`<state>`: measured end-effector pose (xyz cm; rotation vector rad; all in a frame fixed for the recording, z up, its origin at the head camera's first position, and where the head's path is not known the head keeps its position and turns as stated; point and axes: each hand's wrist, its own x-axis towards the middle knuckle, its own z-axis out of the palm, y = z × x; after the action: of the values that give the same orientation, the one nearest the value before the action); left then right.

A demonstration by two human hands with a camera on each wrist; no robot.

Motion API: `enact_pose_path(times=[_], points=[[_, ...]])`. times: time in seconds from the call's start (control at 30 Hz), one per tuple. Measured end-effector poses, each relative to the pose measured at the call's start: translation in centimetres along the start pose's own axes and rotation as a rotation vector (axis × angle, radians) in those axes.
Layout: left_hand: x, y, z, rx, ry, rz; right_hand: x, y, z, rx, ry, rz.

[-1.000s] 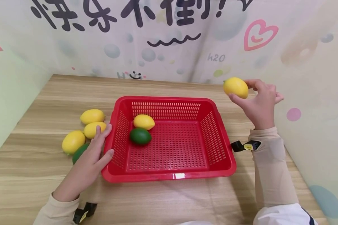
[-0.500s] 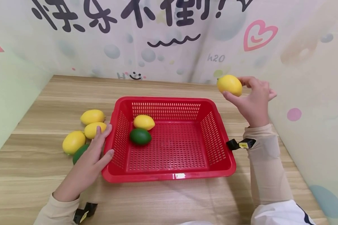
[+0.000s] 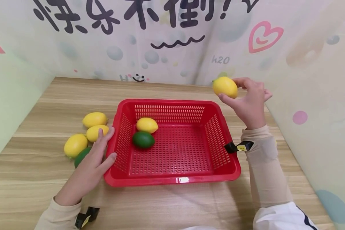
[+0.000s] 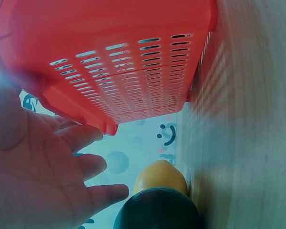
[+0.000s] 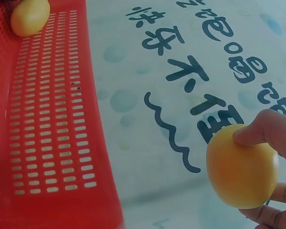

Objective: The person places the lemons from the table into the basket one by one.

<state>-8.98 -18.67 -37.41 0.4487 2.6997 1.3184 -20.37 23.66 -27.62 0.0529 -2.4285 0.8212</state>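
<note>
Thumb and fingers of the right hand (image 3: 251,105) pinch a smooth, yellow, lemon-shaped fruit (image 3: 225,87) in the head view, near the far right corner of a red, rectangular, perforated plastic basket (image 3: 149,182). Should that pinch slacken, the fruit could drop onto the pale wood-grain table (image 3: 187,207) and roll. A small black camera (image 3: 245,146) on that wrist overlaps the right rim in sight; whether it touches I cannot tell, but a low pass might snag there. A yellow fruit (image 3: 147,125) and a dark green oval fruit (image 3: 143,139) lie in the basket's left part, where a careless drop could strike them. The left hand (image 3: 92,159) is spread at the left rim, beside three loose yellow fruits (image 3: 75,145) and a partly hidden green fruit (image 3: 82,155).

The left wrist view shows straight, parted fingers rather than a curled hold, so the steadying is probably light and a bump could slide the basket. The green fruit sits close below; a shift of the hand might set it rolling.

In the right wrist view, thumb and fingers press opposite sides of the pinched fruit, whose rounded, smooth skin could slip.
</note>
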Motion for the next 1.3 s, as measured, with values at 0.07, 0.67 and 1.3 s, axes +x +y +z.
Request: enact_pose_path(times=[0.07, 0.67, 1.3], points=[[0.0, 0.0, 0.0, 0.001, 0.001, 0.002, -0.1, -0.3, 0.3, 0.0, -0.01, -0.015], [-0.2, -0.3, 0.2, 0.004, 0.012, 0.003, 0.0, -3.0, 2.6, 0.015, -0.113, -0.129], [0.0, -0.1, 0.0, 0.005, 0.011, 0.005, 0.1, -4.0, 4.9, 0.038, -0.19, -0.193]])
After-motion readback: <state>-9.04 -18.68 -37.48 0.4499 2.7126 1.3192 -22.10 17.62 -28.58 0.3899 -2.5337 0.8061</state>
